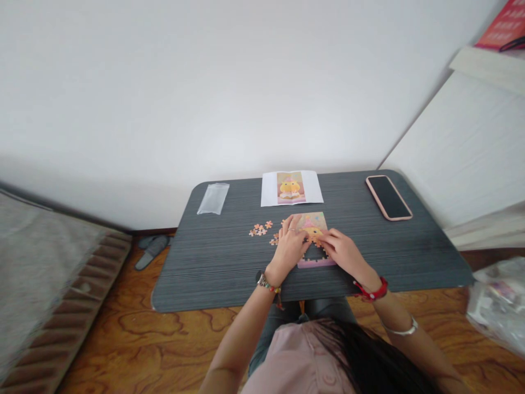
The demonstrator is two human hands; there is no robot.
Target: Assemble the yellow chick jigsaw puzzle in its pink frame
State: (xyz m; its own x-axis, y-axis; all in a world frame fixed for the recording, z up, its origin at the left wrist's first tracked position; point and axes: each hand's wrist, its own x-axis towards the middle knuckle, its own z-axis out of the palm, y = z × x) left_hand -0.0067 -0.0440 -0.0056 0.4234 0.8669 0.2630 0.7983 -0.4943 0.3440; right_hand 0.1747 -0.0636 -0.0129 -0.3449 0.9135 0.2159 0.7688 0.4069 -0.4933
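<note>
A partly assembled jigsaw puzzle (315, 218) lies in front of me on the dark table. Its upper part shows a yellow figure, and a dark gap is visible between that and the pink bottom edge. My left hand (290, 243) rests over the puzzle's left side, fingers stretched out and apart, thumb near the gap. From the right, my right hand (342, 250) reaches in with fingertips pinched at a puzzle piece (318, 241) by the gap's upper edge; the fingers partly cover it. Loose puzzle pieces (259, 230) are scattered left of my left hand.
Behind the puzzle lies a creased reference sheet (268, 189) with a printed yellow figure. A clear plastic bag (214, 198) is at the table's (205, 262) back left, and a phone (389, 197) at the back right. A white wall (246, 87) stands behind the table.
</note>
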